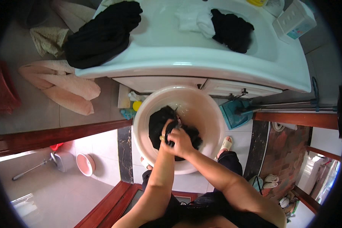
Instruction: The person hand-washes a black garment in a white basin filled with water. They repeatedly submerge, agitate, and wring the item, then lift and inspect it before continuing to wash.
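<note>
A large pale pink basin (209, 116) stands on the floor before me, with some water in it. Dark wet cloth (158, 121) is bunched inside, mostly towards the basin's left half. My left hand (167, 129) grips part of the black cloth, its fingers partly hidden by the fabric. Crossing close over it, my right hand (181, 144) also clutches the cloth, slightly blurred. More black fabric (194, 136) spreads to the right of my hands.
Behind the basin is a white washbasin counter (171, 54). It holds black garments (102, 34), (232, 30) and a white cloth (193, 21). A teal dustpan (235, 114) stands at right; bottles (128, 114) stand at left. Pink towels (71, 88) hang at the left wall.
</note>
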Demonstrator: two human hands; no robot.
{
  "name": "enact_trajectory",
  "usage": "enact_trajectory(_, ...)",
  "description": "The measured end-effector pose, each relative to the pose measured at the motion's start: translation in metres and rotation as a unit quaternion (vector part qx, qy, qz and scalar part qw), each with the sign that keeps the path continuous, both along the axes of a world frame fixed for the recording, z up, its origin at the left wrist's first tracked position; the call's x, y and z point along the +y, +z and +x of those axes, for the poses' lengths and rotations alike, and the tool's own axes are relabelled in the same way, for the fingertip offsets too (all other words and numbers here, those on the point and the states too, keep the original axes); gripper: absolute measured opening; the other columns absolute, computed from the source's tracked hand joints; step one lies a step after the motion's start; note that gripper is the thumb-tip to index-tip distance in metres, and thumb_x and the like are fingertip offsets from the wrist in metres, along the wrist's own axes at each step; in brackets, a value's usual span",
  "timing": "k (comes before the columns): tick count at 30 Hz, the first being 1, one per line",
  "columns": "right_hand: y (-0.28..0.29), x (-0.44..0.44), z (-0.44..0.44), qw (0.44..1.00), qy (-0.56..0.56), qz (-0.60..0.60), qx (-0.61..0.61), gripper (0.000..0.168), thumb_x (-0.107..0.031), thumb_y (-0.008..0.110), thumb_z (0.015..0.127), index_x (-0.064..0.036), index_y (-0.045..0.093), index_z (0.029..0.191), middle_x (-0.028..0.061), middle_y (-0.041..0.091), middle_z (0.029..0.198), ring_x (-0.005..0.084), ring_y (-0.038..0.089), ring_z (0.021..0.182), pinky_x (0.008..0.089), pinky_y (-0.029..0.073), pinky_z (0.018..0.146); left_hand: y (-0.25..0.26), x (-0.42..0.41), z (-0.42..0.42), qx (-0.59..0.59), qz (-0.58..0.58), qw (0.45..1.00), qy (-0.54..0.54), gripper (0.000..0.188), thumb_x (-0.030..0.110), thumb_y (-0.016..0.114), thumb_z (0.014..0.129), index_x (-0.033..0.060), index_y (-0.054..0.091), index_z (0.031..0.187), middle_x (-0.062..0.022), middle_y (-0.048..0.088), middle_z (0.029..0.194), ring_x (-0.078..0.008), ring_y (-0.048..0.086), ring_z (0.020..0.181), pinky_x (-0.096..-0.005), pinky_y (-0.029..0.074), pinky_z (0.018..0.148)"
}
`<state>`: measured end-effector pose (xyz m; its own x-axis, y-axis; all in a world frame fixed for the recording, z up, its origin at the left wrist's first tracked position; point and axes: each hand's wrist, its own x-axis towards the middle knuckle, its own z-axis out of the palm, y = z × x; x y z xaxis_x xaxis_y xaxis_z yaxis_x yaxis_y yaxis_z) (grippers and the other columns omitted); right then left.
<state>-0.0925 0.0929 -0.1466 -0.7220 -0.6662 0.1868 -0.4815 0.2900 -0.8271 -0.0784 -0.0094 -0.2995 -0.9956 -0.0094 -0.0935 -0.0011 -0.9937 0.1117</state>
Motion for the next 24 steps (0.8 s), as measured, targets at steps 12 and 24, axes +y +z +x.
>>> enact_trajectory(12, -0.163, 0.027, -0.044, 0.951, -0.248, 0.178, -0.039, 0.042, -0.018, 0.058, 0.076, -0.002, 0.045, 0.114, 0.0232, 0.050, 0.109, 0.0357, 0.048, 0.101, 0.0399, 0.039, 0.087, 0.052, 0.019, -0.007, -0.282, -0.037, 0.949, 0.137, 0.058, 0.049, 0.046, 0.081, 0.0101, 0.041, 0.125, -0.0091, 0.042, 0.128, -0.0291, 0.037, 0.117, -0.0441, 0.019, 0.103)
enact_trajectory(24, -0.002, 0.003, -0.019, 0.997, -0.067, 0.030, 0.014, 0.020, -0.022, 0.065, 0.065, -0.007, 0.056, 0.076, 0.0111, 0.056, 0.081, 0.0301, 0.054, 0.077, 0.0391, 0.045, 0.068, 0.089, 0.030, -0.014, -0.304, -0.036, 0.950, 0.064, 0.040, 0.032, 0.040, 0.086, 0.0072, 0.047, 0.117, -0.0107, 0.048, 0.119, -0.0259, 0.044, 0.111, -0.0381, 0.034, 0.096)
